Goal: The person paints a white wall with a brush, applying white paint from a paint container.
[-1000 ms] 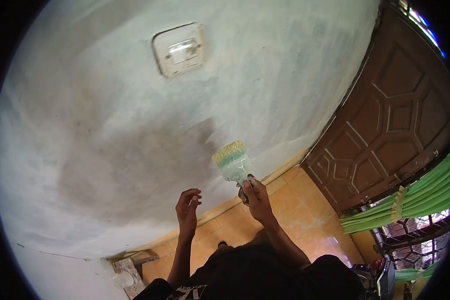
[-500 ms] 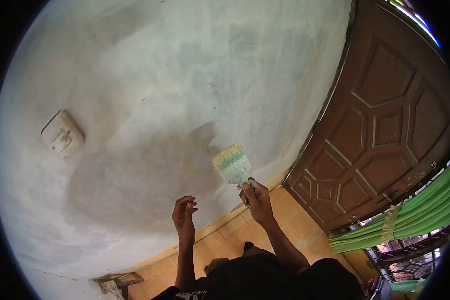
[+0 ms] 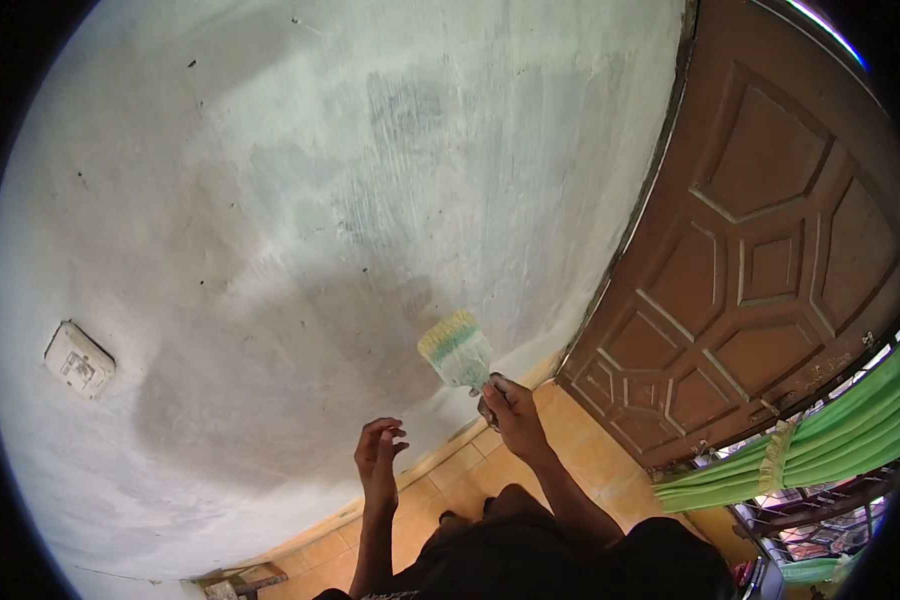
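Observation:
A wide paint brush (image 3: 460,352) with pale yellow bristle tips and a green-white body is gripped by its handle in my right hand (image 3: 511,412). Its bristles point up and to the left, overlapping the wall in this view. My left hand (image 3: 379,455) is raised in front of the lower wall, fingers loosely bent and a little apart, with nothing seen in it. Behind both hands, the wall (image 3: 530,200) has whitish streaked areas and a large grey-brown patch (image 3: 270,390).
A dusty white switch plate (image 3: 80,360) sits on the wall at left. On the right stands a brown panelled door (image 3: 765,265), with a green curtain (image 3: 820,440) below it. Orange floor tiles (image 3: 590,455) lie underfoot. A wooden piece (image 3: 258,577) rests at lower left.
My view has shifted, and the switch plate now appears lower and further left. Both hands sit slightly lower in view. The brush stays in my right hand, tilted more to the left.

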Tool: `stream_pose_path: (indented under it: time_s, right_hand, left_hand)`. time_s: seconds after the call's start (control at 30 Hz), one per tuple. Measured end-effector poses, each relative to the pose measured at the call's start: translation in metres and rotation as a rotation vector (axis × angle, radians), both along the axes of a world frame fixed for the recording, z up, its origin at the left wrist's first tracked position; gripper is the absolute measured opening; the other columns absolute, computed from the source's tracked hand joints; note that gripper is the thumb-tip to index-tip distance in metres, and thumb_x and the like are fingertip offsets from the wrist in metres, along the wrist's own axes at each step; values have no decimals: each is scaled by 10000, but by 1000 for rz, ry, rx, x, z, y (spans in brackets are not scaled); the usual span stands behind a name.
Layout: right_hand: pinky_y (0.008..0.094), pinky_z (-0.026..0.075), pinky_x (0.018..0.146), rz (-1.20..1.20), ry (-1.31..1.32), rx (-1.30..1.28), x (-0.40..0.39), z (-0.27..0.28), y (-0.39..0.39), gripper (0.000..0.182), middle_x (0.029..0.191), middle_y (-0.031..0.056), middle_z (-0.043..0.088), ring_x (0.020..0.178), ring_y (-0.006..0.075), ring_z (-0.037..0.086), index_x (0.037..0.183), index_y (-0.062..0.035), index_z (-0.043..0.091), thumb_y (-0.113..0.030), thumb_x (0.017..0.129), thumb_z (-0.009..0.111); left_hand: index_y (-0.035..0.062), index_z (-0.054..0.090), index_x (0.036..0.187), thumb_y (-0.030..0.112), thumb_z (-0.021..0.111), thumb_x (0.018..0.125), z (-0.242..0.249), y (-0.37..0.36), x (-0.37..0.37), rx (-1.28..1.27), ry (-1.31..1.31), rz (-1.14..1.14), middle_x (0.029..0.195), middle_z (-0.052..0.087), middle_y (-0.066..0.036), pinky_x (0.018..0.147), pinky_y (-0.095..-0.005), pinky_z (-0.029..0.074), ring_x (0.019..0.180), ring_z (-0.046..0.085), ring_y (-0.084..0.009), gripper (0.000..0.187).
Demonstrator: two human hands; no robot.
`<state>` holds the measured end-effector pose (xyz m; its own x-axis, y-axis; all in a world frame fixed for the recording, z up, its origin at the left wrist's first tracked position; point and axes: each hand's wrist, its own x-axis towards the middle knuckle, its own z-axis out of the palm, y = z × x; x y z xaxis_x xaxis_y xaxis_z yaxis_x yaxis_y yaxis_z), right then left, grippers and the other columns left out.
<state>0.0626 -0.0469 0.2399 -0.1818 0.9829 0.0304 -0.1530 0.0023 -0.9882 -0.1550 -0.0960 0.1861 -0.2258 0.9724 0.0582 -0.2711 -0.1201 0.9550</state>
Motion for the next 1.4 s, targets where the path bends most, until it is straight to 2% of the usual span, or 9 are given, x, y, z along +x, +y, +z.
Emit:
stream_pose_path:
  time_s: [0.2, 0.3, 0.4, 0.53, 0.8, 0.93, 1.1, 1.17, 1.4]
  right_hand:
    - [192, 273, 471, 4, 172, -1, 30, -3, 28, 280, 629, -34, 443, 523, 22, 356, 959, -38, 553, -299, 1022, 475]
    - [219, 335, 525, 16, 107, -32, 53, 0, 50, 259, 637, -34, 435, 568, 53, 390, 914, -40, 526, -262, 1026, 454]
    - [218, 343, 531, 83, 170, 3, 88, 11, 73, 230, 664, -26, 448, 587, 52, 403, 928, -49, 499, -250, 1026, 444]
    - [179, 276, 472, 50, 215, 104, 134, 2, 117, 274, 652, -25, 440, 547, 33, 365, 1073, -42, 494, -308, 1032, 447]
    - [176, 267, 450, 123, 241, 290, 220, 69, 206, 328, 650, -43, 408, 506, 21, 325, 1120, -54, 510, -364, 1029, 448]
    - [173, 254, 435, 164, 197, 383, 230, 111, 240, 334, 646, -52, 400, 500, 9, 316, 1142, -67, 518, -374, 1029, 449]
    - [178, 230, 431, 147, 226, 362, 226, 152, 263, 272, 633, -62, 388, 491, 6, 300, 1093, -91, 526, -344, 1034, 448]
    - [188, 218, 431, 156, 255, 342, 225, 160, 271, 244, 625, -67, 373, 490, 8, 299, 1029, -100, 525, -332, 1034, 451]
    - [202, 214, 432, 146, 206, 241, 223, 125, 288, 336, 616, -73, 352, 484, 12, 296, 921, -101, 544, -418, 1011, 476]
  left_hand:
    - [50, 588, 1111, 192, 535, 986, 12, 32, 38, 59, 20, -45, 1076, 620, -64, 807, -316, 508, 966, 579, -150, 197]
    - [51, 586, 1103, 190, 531, 987, 12, 55, 63, 79, 33, 4, 1068, 619, -65, 796, -314, 504, 962, 581, -150, 189]
    - [53, 583, 1089, 183, 528, 988, 12, 74, 99, 111, 18, 85, 1059, 617, -64, 783, -304, 499, 951, 582, -146, 174]
    - [53, 577, 1072, 174, 525, 989, -3, 109, 155, 88, -58, 134, 1045, 617, -61, 772, -288, 497, 935, 583, -137, 155]
    - [48, 584, 1070, 148, 529, 986, 1, 136, 241, 104, -14, 134, 1047, 625, -62, 788, -296, 504, 934, 578, -133, 142]
    - [70, 557, 1052, 206, 526, 986, 1, 140, 263, 83, 7, 173, 1041, 590, -56, 793, -315, 483, 940, 562, -140, 154]
    - [49, 589, 1074, 148, 533, 986, -1, 140, 275, 82, -35, 210, 1051, 628, -65, 793, -292, 503, 937, 581, -132, 144]
    - [63, 569, 1058, 182, 536, 982, 0, 141, 277, 73, -3, 215, 1046, 603, -58, 793, -305, 493, 938, 568, -137, 145]
    - [50, 592, 1084, 154, 541, 985, -4, 143, 282, 85, -4, 274, 1046, 634, -64, 792, -288, 502, 938, 581, -132, 152]
